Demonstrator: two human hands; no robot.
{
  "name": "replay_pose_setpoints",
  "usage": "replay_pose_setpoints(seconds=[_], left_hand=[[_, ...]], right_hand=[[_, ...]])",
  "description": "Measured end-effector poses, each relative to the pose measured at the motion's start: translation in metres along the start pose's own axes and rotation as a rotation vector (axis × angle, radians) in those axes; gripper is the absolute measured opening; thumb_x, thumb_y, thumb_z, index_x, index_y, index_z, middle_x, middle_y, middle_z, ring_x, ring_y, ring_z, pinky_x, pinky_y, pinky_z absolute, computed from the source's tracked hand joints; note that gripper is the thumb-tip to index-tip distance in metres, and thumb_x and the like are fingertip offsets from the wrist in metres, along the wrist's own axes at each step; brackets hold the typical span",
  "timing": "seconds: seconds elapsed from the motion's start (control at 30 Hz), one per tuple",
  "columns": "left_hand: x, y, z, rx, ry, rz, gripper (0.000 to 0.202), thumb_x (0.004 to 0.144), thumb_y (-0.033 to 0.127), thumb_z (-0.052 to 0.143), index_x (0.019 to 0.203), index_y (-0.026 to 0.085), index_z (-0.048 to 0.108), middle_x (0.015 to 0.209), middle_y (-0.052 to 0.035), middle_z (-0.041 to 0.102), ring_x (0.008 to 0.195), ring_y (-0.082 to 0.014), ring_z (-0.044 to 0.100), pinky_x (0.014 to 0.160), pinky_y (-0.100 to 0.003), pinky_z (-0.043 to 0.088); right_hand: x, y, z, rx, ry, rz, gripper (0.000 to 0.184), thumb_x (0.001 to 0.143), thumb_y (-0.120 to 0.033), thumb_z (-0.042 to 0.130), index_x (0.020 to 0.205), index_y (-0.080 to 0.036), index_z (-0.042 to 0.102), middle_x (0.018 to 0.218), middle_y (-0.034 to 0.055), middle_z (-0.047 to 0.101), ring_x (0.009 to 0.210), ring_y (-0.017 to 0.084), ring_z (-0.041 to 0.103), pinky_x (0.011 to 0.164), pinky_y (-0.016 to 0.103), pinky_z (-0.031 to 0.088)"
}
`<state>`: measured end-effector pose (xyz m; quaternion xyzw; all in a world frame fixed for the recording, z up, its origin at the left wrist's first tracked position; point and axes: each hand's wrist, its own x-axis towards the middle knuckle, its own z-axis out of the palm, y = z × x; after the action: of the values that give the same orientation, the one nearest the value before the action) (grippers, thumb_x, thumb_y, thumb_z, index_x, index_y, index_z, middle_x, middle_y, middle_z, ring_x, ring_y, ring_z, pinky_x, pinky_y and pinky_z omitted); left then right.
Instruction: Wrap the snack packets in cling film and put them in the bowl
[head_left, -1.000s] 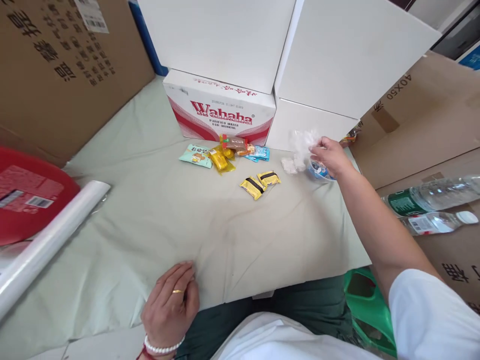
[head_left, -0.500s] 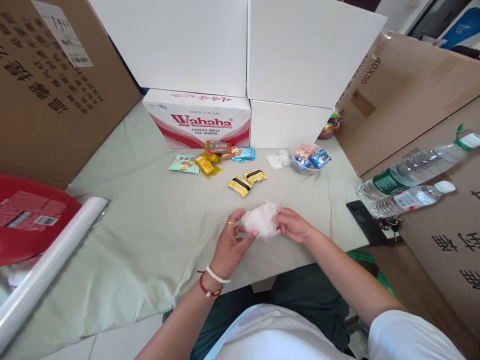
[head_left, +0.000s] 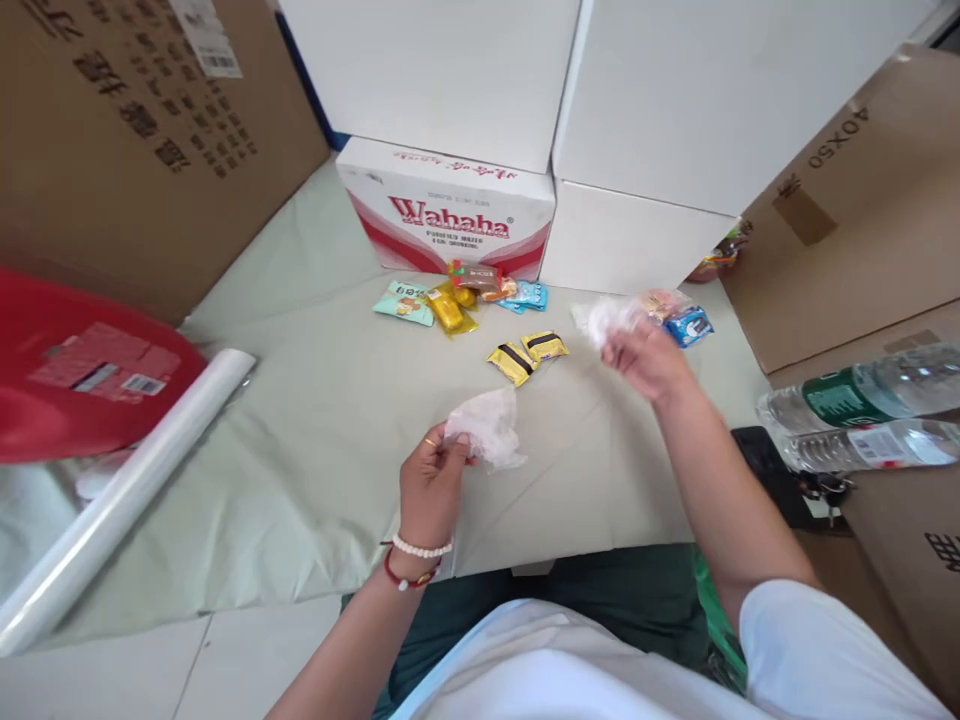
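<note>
My left hand [head_left: 431, 480] pinches a crumpled clear plastic bag [head_left: 487, 428] above the pale green cloth [head_left: 315, 420]. My right hand [head_left: 645, 355] is stretched toward the far right of the table, fingers curled, next to a small pile of clear bags [head_left: 596, 318] and a clear bowl of wrapped sweets [head_left: 675, 315]; whether it grips anything is hidden. Two yellow snack packets [head_left: 527, 355] lie between the hands. More snack packets [head_left: 461, 297] sit in front of a red and white Wahaha box [head_left: 450, 205].
Large cardboard boxes [head_left: 127, 130] stand left and right [head_left: 840, 210], white boxes [head_left: 675, 90] at the back. A roll of clear film [head_left: 127, 490] and a red item [head_left: 82, 370] lie at left. Two water bottles [head_left: 862, 410] and a dark phone [head_left: 761, 455] lie at right.
Both hands held the crumpled bag together near the table's front; now only the left hand keeps it, and the right hand has reached out toward the bag pile and sweets bowl.
</note>
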<state>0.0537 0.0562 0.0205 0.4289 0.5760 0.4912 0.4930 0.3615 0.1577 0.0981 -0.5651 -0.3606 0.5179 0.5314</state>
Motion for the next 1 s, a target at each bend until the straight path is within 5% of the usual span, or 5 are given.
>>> replay_pose_setpoints(seconds=[0.17,0.33,0.5,0.7,1.0], left_hand=[[-0.01,-0.007,-0.015,0.165,0.056,0.167,0.02,0.083,0.031,0.067,0.099,0.021,0.063,0.095,-0.0034,0.07,0.082,-0.0175,0.068,0.076,-0.032,0.057],[-0.025,-0.035,-0.017,0.59,0.08,0.631,0.027,0.076,0.007,0.056,0.099,0.022,0.059,0.118,-0.0113,0.06,0.109,-0.0239,0.064,0.094,-0.041,0.056],[-0.036,-0.045,0.001,0.567,-0.187,0.739,0.039,0.076,0.007,0.056,0.113,0.02,0.053,0.137,-0.0174,0.05,0.129,-0.0294,0.055,0.104,-0.048,0.052],[-0.049,-0.031,0.028,0.344,-0.349,0.53,0.053,0.091,0.031,0.059,0.141,0.021,0.044,0.15,-0.0187,0.046,0.142,-0.0312,0.046,0.113,-0.053,0.045],[-0.035,-0.025,0.022,-0.104,-0.256,-0.103,0.034,0.07,0.039,0.087,0.088,0.021,0.064,0.083,0.0011,0.066,0.076,-0.0141,0.061,0.075,-0.029,0.051]], right_hand=[[0.053,-0.02,0.029,-0.073,0.203,-0.023,0.078,0.073,-0.04,0.086,0.138,-0.037,0.044,0.126,0.003,0.062,0.073,0.015,0.069,0.07,0.038,0.062],[-0.057,0.063,0.073,-0.085,-0.171,0.192,0.048,0.082,-0.065,0.074,0.103,-0.023,0.066,0.099,0.009,0.071,0.068,0.02,0.069,0.052,0.032,0.057],[-0.134,0.126,0.075,0.101,-0.276,0.359,0.048,0.066,-0.056,0.089,0.093,-0.02,0.071,0.085,0.0013,0.068,0.071,0.016,0.063,0.065,0.03,0.054],[-0.146,0.121,0.048,0.126,-0.088,0.16,0.034,0.068,-0.048,0.086,0.085,-0.021,0.073,0.078,-0.0027,0.065,0.068,0.012,0.055,0.066,0.027,0.045],[-0.156,0.119,0.022,0.031,-0.066,0.097,0.037,0.071,-0.053,0.084,0.089,-0.021,0.076,0.078,-0.001,0.068,0.067,0.013,0.053,0.065,0.027,0.042]])
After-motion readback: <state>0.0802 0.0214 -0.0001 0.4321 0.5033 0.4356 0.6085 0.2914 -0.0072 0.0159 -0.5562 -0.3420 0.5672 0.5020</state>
